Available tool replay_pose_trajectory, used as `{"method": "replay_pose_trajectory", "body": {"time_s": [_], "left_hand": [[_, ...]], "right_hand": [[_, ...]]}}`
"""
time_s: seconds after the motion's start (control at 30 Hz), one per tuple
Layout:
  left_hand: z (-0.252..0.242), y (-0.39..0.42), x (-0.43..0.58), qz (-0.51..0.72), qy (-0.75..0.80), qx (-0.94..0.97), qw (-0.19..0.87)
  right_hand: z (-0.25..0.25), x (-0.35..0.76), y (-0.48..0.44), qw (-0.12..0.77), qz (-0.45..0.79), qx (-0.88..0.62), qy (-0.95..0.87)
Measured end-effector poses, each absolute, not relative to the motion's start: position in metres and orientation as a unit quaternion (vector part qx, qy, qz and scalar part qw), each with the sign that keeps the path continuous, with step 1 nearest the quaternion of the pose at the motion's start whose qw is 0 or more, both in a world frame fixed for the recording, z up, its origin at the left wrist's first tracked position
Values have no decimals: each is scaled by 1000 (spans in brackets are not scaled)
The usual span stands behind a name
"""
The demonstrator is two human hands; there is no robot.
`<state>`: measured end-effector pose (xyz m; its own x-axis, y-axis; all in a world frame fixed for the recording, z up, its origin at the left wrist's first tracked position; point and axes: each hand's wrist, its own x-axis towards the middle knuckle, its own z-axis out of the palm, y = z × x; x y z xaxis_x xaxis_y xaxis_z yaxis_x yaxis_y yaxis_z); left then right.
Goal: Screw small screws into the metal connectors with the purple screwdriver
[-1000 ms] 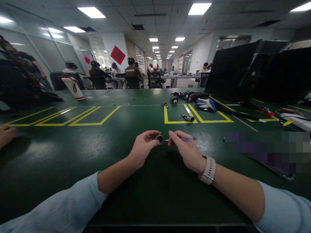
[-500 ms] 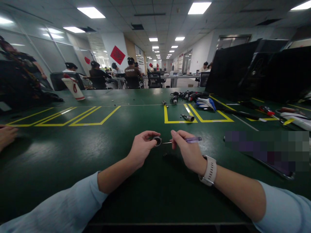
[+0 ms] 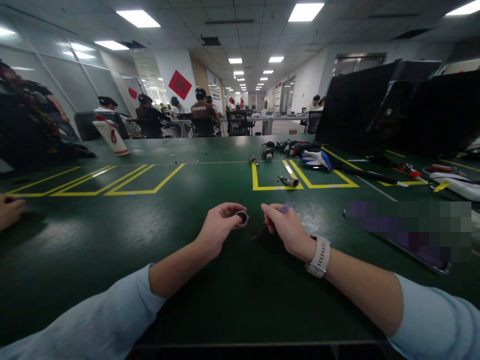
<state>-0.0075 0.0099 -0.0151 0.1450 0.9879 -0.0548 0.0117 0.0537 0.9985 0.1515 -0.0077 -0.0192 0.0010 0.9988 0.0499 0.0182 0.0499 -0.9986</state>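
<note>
Between the thumb and fingers of my left hand (image 3: pixel 219 225) is a small round metal ring-shaped part (image 3: pixel 243 219), its dark opening turned toward the right. My right hand (image 3: pixel 287 225) grips a screwdriver with a clear purple handle (image 3: pixel 288 205), held like a pen. Its thin shaft slants down and left toward a few tiny dark pieces (image 3: pixel 253 238) lying on the green table. Whether the tip touches them I cannot tell. A gap separates the screwdriver from the metal ring.
Ahead, a metal cylindrical part (image 3: pixel 288 181) lies in a yellow-taped box. Behind it are a smaller metal piece (image 3: pixel 253 160), dark cabled parts (image 3: pixel 268 153) and a blue-white glove (image 3: pixel 317 160). A pixelated flat object (image 3: pixel 405 232) lies right. Another person's hand (image 3: pixel 10 210) rests at the left edge.
My right hand has tilted the screwdriver, so its tip has swung away from the ring and down toward the tiny pieces. My left hand keeps its hold on the ring.
</note>
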Motion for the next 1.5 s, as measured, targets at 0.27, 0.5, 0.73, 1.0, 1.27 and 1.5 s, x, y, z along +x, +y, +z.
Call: {"method": "replay_pose_trajectory", "body": {"time_s": [0.27, 0.5, 0.73, 1.0, 1.27, 1.5], "left_hand": [[-12, 9, -6, 454, 466, 499, 573], [-17, 11, -9, 467, 451, 495, 577], [-18, 13, -10, 481, 450, 472, 585], [-18, 13, -11, 478, 444, 487, 580], [-15, 10, -9, 473, 450, 486, 581], [-15, 10, -10, 474, 470, 518, 534]], "right_hand": [[-14, 155, -8, 427, 408, -533, -606], [-13, 157, -4, 399, 468, -535, -580], [-14, 157, -5, 451, 601, -472, -461], [-7, 159, -13, 544, 604, -337, -476], [-12, 156, -15, 539, 495, -373, -571], [-12, 154, -22, 495, 339, -390, -699]]}}
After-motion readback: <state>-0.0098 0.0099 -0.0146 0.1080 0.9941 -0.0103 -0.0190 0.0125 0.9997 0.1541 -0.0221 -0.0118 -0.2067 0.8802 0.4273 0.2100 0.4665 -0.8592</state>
